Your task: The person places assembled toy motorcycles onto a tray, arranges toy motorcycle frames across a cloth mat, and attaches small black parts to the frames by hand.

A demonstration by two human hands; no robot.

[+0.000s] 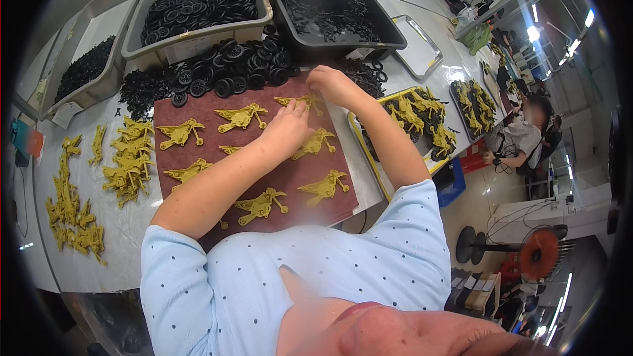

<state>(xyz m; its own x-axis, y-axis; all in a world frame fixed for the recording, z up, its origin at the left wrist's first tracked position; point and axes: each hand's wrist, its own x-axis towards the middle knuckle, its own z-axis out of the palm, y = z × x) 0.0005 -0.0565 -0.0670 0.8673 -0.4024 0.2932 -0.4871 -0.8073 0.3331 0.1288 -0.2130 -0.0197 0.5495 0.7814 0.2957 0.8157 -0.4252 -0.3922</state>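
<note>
My left hand (293,126) reaches across the maroon mat (290,178), its fingers bent down onto a yellow plastic toy motorcycle frame (282,101) at the mat's far edge. Beside it, my right hand (333,87) is closed in a pinch above the mat's far right corner, next to loose small black parts (361,76). Whatever its fingertips hold is too small or hidden. More yellow frames lie spaced in rows on the mat, such as one at the far left (179,134) and one at the near right (324,186). My left forearm partly covers some of them.
Black toy wheels (231,69) are heaped behind the mat. Beyond stand a grey bin of wheels (198,43), a black bin (389,43) and another grey bin (109,86). Yellow frames (128,165) pile up at left. Trays of yellow-and-black assemblies (422,118) lie right; a person (527,128) sits beyond.
</note>
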